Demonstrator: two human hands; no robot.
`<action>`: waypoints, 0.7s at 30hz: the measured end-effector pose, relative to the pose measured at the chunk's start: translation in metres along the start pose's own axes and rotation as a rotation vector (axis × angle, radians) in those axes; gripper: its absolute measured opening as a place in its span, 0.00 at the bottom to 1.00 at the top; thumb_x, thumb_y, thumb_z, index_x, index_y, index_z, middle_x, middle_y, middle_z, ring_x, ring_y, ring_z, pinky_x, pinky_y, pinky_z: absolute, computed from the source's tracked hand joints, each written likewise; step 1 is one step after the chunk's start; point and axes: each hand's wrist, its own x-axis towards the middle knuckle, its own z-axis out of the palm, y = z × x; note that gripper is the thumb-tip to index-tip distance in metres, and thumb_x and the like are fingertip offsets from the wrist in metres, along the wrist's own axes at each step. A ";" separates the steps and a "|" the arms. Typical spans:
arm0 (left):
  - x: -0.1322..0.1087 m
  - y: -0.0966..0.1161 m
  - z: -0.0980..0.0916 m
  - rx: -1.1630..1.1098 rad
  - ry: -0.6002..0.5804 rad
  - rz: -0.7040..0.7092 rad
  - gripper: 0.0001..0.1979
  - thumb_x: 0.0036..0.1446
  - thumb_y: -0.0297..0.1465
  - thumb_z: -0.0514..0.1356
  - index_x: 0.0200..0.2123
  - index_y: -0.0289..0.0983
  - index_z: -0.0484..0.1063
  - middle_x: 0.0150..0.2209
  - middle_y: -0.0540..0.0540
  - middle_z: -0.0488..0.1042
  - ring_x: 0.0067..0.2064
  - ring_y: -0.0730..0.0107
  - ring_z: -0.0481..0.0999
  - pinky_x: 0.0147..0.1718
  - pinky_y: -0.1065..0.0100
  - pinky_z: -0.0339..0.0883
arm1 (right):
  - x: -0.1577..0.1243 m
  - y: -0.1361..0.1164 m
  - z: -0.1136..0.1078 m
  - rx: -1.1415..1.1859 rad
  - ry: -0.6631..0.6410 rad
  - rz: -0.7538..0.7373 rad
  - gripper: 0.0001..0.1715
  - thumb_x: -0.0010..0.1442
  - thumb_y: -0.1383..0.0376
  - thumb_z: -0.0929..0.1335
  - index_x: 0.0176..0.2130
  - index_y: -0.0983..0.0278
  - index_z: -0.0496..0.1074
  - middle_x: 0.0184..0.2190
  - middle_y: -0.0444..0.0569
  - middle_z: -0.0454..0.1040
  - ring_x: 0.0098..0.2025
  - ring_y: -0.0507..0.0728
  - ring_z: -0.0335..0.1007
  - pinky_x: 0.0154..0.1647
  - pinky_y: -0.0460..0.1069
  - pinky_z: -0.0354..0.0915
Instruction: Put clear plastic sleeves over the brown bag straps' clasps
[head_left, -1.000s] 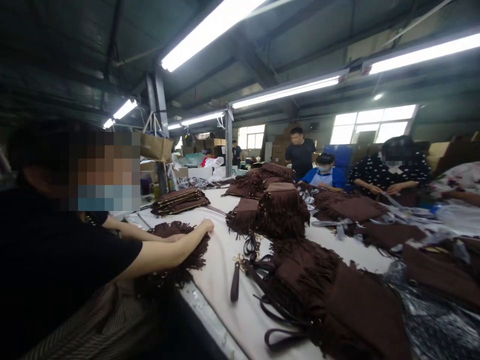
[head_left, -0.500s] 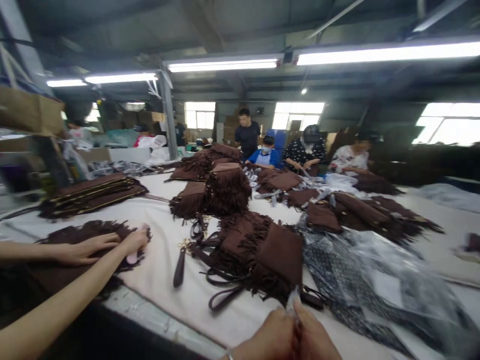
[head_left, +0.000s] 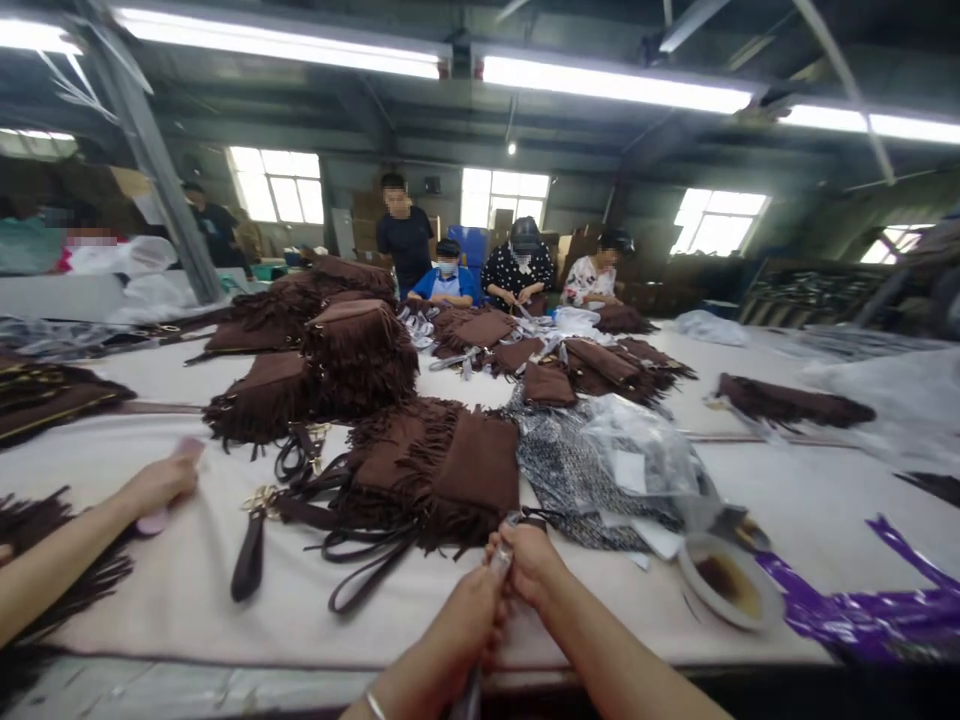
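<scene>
Beyond hands (head_left: 534, 562), fringed brown bags (head_left: 474, 465); bowl (head_left: 690, 578) rightward.

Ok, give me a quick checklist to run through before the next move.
1. Left hand and right hand on the greyish strip: ok, both grip it.
2. Whole strip visible: not ok, the hands cover part.
3. Strip's upper tip off the brown bag: cannot tell, they meet in this view.
4. Bowl apart from the hands: ok, it stands to their right.
5. Co-worker's hand apart: ok, it is off to the left.

One held strip (head_left: 500, 562), one bowl (head_left: 691, 585)
</scene>
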 end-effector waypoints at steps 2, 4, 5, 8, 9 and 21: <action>-0.001 0.001 -0.006 -0.096 -0.096 -0.067 0.31 0.49 0.62 0.51 0.34 0.38 0.63 0.19 0.60 0.53 0.16 0.83 0.47 0.14 0.78 0.44 | 0.001 -0.003 -0.006 -0.045 0.020 0.036 0.07 0.56 0.70 0.65 0.27 0.64 0.60 0.15 0.43 0.67 0.15 0.54 0.66 0.17 0.46 0.62; -0.002 0.000 -0.013 -0.172 -0.165 -0.122 0.30 0.50 0.59 0.54 0.35 0.36 0.65 0.20 0.58 0.56 0.16 0.83 0.52 0.15 0.78 0.49 | 0.002 -0.005 -0.010 -0.082 0.033 0.054 0.04 0.58 0.71 0.63 0.30 0.65 0.62 0.18 0.46 0.70 0.18 0.55 0.69 0.18 0.47 0.63; -0.003 -0.001 -0.015 -0.195 -0.176 -0.139 0.28 0.50 0.57 0.56 0.36 0.35 0.66 0.20 0.57 0.59 0.17 0.82 0.56 0.16 0.77 0.53 | 0.002 -0.005 -0.011 -0.095 0.037 0.056 0.04 0.59 0.71 0.62 0.31 0.66 0.62 0.19 0.47 0.72 0.19 0.55 0.70 0.19 0.47 0.64; -0.005 -0.002 -0.017 -0.217 -0.151 -0.117 0.22 0.52 0.48 0.59 0.36 0.33 0.67 0.23 0.52 0.66 0.21 0.77 0.65 0.20 0.74 0.62 | 0.000 -0.005 -0.012 -0.125 0.030 0.053 0.02 0.59 0.71 0.63 0.33 0.66 0.62 0.23 0.50 0.75 0.21 0.55 0.73 0.21 0.46 0.65; -0.004 -0.002 -0.016 -0.219 -0.136 -0.096 0.20 0.52 0.46 0.59 0.35 0.33 0.67 0.23 0.52 0.66 0.21 0.77 0.66 0.21 0.74 0.62 | -0.001 -0.004 -0.011 -0.131 0.025 0.049 0.02 0.59 0.71 0.63 0.34 0.66 0.62 0.24 0.50 0.75 0.22 0.55 0.73 0.22 0.46 0.65; 0.006 0.000 -0.010 -0.170 -0.066 0.012 0.17 0.54 0.45 0.58 0.29 0.34 0.69 0.23 0.46 0.72 0.23 0.71 0.69 0.22 0.69 0.62 | -0.004 0.004 -0.010 -0.124 0.026 -0.036 0.01 0.59 0.70 0.63 0.35 0.66 0.63 0.26 0.51 0.77 0.26 0.56 0.76 0.26 0.48 0.69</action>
